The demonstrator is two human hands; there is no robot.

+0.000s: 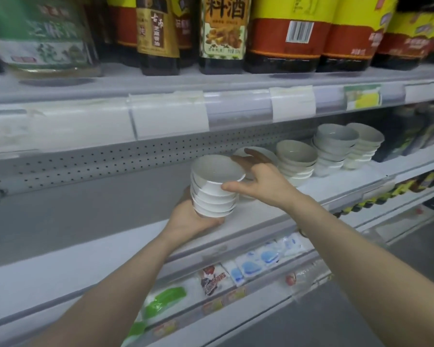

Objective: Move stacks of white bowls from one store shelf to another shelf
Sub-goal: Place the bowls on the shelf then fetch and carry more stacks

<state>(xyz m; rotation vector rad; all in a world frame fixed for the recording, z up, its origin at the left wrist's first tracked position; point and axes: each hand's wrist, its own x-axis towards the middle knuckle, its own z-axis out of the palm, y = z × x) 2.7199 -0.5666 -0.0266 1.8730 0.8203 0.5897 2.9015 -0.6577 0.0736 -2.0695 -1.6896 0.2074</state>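
Bowl stack (214, 186) at frame ctr, over mid shelf (336, 189) front. L hand (193, 219) cups its base, fingers curled under. R hand (263, 184) is spread, thumb only at top rim. Risk: stack tilts w/ no side hold, so upper bowls may slide off.

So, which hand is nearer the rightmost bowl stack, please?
Right. The right hand is left of the rightmost stack; the left hand is farther left, under the held stack.

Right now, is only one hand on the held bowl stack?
No: left hand cups the stack underneath, right hand touches its top rim.
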